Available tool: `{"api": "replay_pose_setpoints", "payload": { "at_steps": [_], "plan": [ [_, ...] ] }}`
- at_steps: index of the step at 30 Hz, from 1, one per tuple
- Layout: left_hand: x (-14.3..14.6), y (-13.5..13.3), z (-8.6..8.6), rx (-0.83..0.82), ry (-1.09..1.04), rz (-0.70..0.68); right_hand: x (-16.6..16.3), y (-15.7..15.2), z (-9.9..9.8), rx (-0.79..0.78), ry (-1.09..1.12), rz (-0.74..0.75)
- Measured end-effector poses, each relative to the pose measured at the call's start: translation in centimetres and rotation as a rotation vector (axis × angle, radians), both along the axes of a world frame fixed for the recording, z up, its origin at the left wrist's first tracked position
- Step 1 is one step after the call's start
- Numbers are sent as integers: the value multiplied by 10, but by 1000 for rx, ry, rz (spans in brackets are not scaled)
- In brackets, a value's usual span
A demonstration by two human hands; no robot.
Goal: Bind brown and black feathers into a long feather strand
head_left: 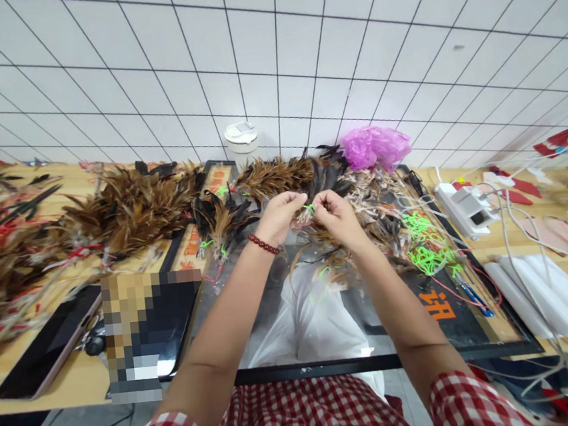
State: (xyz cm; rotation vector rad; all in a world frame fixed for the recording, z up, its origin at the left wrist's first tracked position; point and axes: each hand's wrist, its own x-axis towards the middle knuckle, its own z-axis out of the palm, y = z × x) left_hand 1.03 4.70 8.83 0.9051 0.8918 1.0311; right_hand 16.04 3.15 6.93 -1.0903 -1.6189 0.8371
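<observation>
My left hand [284, 214] and my right hand [335, 215] meet above a framed glass panel, fingertips closed and almost touching. Between them shows a bright green tie [308, 208] around the pale quill ends of a feather bundle. The left fingers pinch this bundle, and the right fingers grip the green tie. Dark feathers [321, 177] rise behind my hands; whether they all belong to the held bundle I cannot tell. To the left lies a brown-and-black feather bundle [222, 222] with green ties. Loose brown feathers [366, 232] spread under and beside my right hand.
Loose green ties [426, 253] lie at right, near a blue cutter [476, 298]. Behind stand a white lidded cup [241, 140] and a pink plastic bag [375, 147]. Brown feather piles [133, 207] and a phone [50, 342] occupy the left. A white power strip [464, 209] trails cables at right.
</observation>
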Motion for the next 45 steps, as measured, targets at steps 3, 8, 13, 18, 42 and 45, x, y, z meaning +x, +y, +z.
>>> {"api": "replay_pose_setpoints", "payload": {
  "at_steps": [3,8,13,18,42,45],
  "plan": [
    [-3,1,1,-21,-103,23,0,0,-2,27,-46,-18],
    [-6,2,4,-30,-162,69,-1,-1,-1,89,-93,-76],
    [-7,1,6,3,-170,62,-3,-4,4,129,-147,-137],
    [-1,-1,5,50,-159,68,-2,-4,6,91,-89,-125],
    [-144,-25,27,276,322,647,21,-25,44,143,101,-149],
    [-176,-29,12,282,453,773,21,-28,45,169,112,-137]
  ]
}}
